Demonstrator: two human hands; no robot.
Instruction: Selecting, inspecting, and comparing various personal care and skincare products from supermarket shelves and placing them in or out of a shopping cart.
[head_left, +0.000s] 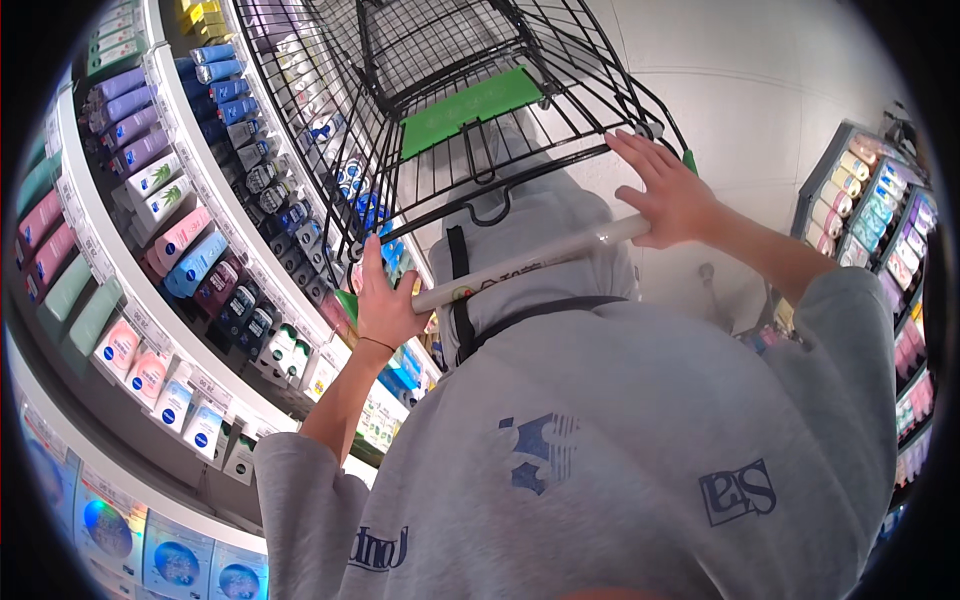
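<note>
A black wire shopping cart (455, 178) stands in front of me, with a green panel (470, 108) inside it and a pale handle bar (530, 263) across its near side. My left hand (387, 305) grips the cart at the bar's left end, its index finger reaching up to the basket corner. At the other end my right hand (672, 195) holds on, its fingers stretched forward over the basket's corner and its thumb apart. The grips under both palms are mostly hidden. No goods show in the visible part of the basket.
Close along my left runs a tall store shelf (185, 350) with tubes, bottles and boxes in rows. Light blue boxes (178, 560) fill its lower level. A second stocked shelf (850, 195) stands farther off on the right. Pale floor (740, 90) extends ahead and right of the cart.
</note>
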